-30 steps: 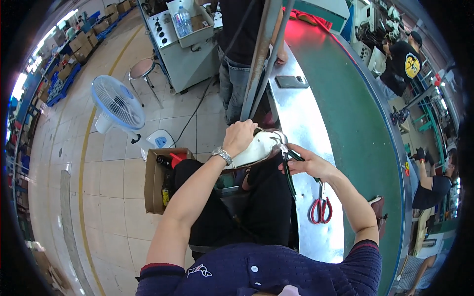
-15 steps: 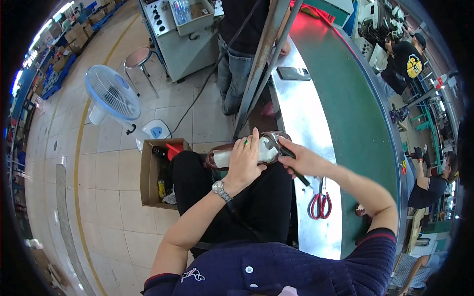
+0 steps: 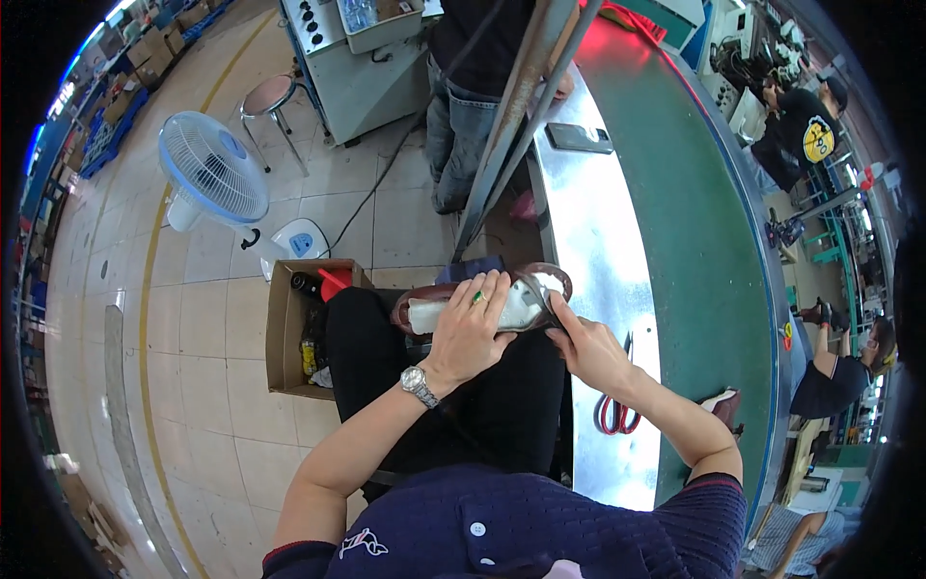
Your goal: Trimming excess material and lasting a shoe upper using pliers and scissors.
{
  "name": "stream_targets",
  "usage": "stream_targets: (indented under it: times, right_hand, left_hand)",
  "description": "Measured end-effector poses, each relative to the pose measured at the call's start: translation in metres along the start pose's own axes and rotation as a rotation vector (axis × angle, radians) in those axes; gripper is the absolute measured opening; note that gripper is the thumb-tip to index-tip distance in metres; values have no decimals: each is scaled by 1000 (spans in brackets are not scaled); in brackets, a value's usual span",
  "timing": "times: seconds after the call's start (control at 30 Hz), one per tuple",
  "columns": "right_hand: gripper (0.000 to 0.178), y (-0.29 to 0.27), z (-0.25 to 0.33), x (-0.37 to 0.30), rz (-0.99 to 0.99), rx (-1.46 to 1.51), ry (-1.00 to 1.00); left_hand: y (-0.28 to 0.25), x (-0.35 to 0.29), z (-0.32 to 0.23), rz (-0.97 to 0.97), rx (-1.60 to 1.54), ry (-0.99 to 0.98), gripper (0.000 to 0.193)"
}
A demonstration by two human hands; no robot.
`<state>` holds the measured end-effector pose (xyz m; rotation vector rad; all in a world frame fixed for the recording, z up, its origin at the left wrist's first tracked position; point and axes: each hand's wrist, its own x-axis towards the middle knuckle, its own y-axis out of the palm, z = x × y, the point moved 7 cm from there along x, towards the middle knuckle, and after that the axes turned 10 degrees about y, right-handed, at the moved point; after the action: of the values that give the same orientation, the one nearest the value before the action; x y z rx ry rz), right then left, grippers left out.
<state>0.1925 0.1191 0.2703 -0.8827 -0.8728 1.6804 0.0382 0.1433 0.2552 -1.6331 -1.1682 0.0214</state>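
Observation:
A brown shoe (image 3: 401, 314) with a pale, soleless underside faces up across my lap, one end toward the green belt. My left hand (image 3: 469, 333) lies over its middle and grips it, fingers along the pale bottom and thumb toward my body. My right hand (image 3: 590, 352) is closed at the shoe's right end, around a slim hand tool. The tool's grey metal part (image 3: 537, 289) appears to touch the shoe's underside there; its handle is mostly hidden in my fist. Just right of that hand, red-handled scissors (image 3: 617, 415) rest on the metal ledge (image 3: 622, 241).
A cardboard box (image 3: 285, 338) with bottles stands left of my knee, with a fan (image 3: 214, 166) beyond. A phone (image 3: 579, 138) lies on the ledge. Another shoe (image 3: 723, 405) sits on the green belt (image 3: 690, 241). A person (image 3: 468, 125) stands behind a metal post (image 3: 511, 125).
My right hand has turned and moved down slightly at the shoe's end; the dark handle that stuck out below it is now mostly hidden. My left hand still holds the shoe.

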Motion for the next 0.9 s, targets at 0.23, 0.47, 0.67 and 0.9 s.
stream_targets:
  times: [0.23, 0.47, 0.67, 0.9]
  right_hand:
    - [60, -21, 20, 7, 214, -479, 65]
    - [58, -41, 14, 36, -70, 236, 283]
    - [55, -41, 19, 35, 110, 291, 309]
    - [58, -27, 7, 43, 144, 74, 290]
  left_hand:
    - [5, -6, 1, 31, 169, 162, 69]
    - [11, -6, -4, 34, 298, 199, 67]
    - [9, -9, -3, 40, 361, 218, 63]
    - [8, -8, -4, 64, 388, 203, 65]
